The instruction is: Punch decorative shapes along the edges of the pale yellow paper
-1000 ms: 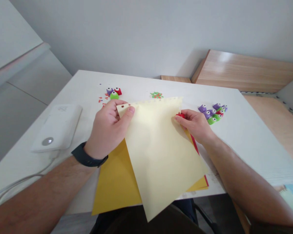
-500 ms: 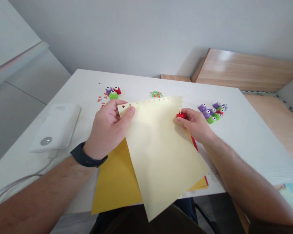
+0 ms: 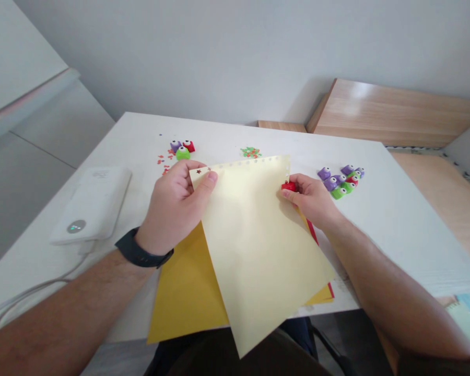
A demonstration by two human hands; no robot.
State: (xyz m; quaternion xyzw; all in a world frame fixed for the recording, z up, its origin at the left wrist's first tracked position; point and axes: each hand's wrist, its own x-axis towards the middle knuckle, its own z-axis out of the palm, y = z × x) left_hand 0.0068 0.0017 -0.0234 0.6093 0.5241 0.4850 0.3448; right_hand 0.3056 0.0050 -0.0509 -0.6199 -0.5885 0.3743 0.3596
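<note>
Well to the left of the pale sheet [image 3: 254, 235] lies a white power bank [image 3: 97, 201] on the worktop [image 3: 403, 224]. My left hand [image 3: 176, 203] pinches the sheet's upper left corner between thumb and fingers, beside a dark star shape (a punched hole, I think). Under the sheet, showing along its left side, is a deeper yellow sheet [image 3: 188, 292]. Beyond that corner sit three punches [image 3: 183, 153] near some red scraps [image 3: 170, 152]; beyond the top edge lie green and orange scraps [image 3: 251, 152]. At the upper right edge, my right fingers clasp a red punch [image 3: 288, 186], and right of the sheet stands a cluster of punches [image 3: 331, 183], just past my right hand [image 3: 315, 198].

If my left pinch slackens, the overhanging sheet could slew and a hole come out crooked or run into its neighbour; tugging the punch sideways might tear the thin strip between holes.

Against half a second ago, little differs: the sheet's upper right corner sits slightly further left, the red punch with it, and the power bank's display now shows green.
</note>
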